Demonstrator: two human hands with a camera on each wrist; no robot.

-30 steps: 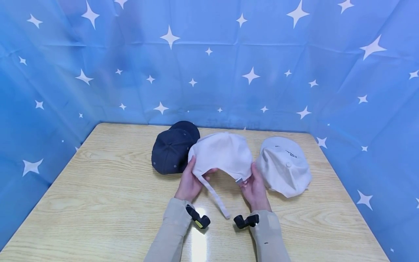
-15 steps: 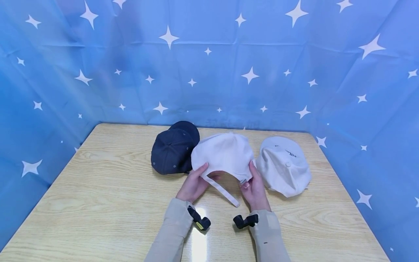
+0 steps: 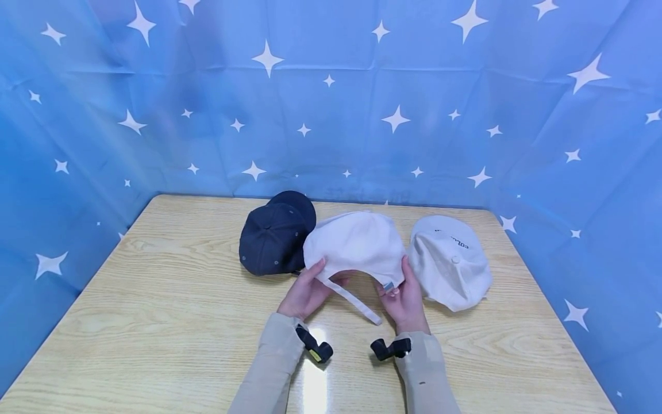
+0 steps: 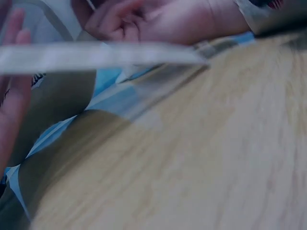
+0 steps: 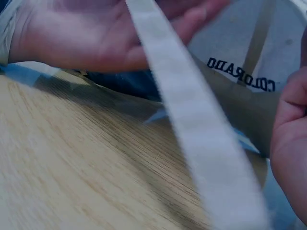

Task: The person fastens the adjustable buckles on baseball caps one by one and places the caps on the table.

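Note:
A white baseball cap (image 3: 357, 241) is held up off the table with its rear opening toward me. My left hand (image 3: 305, 293) grips its left rear edge, thumb on the outside and fingers underneath. At the right edge, beside a metal buckle (image 3: 388, 286), my right hand (image 3: 405, 299) holds the cap in the same way. The loose strap (image 3: 357, 302) hangs from the left side of the opening and slants toward the right hand. In the right wrist view the strap (image 5: 187, 115) crosses in front of the left hand (image 5: 86, 36), and mirrored lettering (image 5: 242, 75) shows inside the cap.
To the left lies a dark navy cap (image 3: 269, 238), its brim pointing to the back. An off-white cap (image 3: 450, 264) with dark lettering lies on the right. Both rest on the wooden table (image 3: 170, 310), before a blue star-printed curtain (image 3: 331, 103).
My left hand has shifted its hold inward along the cap's edge. The strap's free end has swung right and up, and the cap has moved slightly right.

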